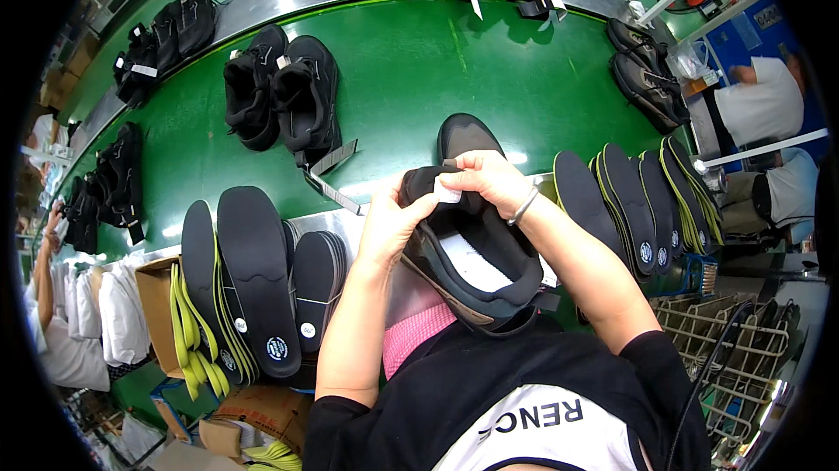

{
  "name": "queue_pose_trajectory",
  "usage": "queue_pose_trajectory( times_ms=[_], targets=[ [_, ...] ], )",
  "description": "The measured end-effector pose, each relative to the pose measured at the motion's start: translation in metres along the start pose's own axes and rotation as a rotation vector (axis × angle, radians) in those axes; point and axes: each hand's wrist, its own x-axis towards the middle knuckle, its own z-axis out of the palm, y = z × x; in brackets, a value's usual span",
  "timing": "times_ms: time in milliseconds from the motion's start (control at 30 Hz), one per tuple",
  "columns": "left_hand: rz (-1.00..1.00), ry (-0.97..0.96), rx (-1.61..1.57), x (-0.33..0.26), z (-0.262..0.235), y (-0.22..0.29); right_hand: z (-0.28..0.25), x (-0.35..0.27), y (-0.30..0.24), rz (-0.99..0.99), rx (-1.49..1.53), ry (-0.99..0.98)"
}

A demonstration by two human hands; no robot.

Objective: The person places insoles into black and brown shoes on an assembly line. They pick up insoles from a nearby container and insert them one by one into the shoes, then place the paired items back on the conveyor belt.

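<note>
Insoles [259, 274] either side (dark shoe [516, 252] between)

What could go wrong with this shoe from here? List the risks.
The left hand and right hand pinch the tongue at the white label, which might crease or tear.
The heel of the shoe seems to overhang the counter; it might slip if released.
The right forearm is near the insoles and could knock them.
</note>
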Motion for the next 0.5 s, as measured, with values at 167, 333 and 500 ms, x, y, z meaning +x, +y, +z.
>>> queue_pose_trajectory(
  times_ms=[167, 333, 500],
  targets=[
    [-0.022, 0.005, -0.032, 0.0026, -0.0027, -0.0051, -0.0013, 0.0007, 0.003, -0.02, 0.015, 0.004],
    [-0.028, -0.007, -0.036, 0.0021, -0.001, -0.0031, -0.0015, -0.0029, 0.0004, -0.005, 0.061, 0.001],
    [-0.034, 0.017, -0.025, 0.0032, -0.0003, -0.0054, -0.0029, -0.0042, -0.002, 0.016, 0.047, -0.025]
  ],
)
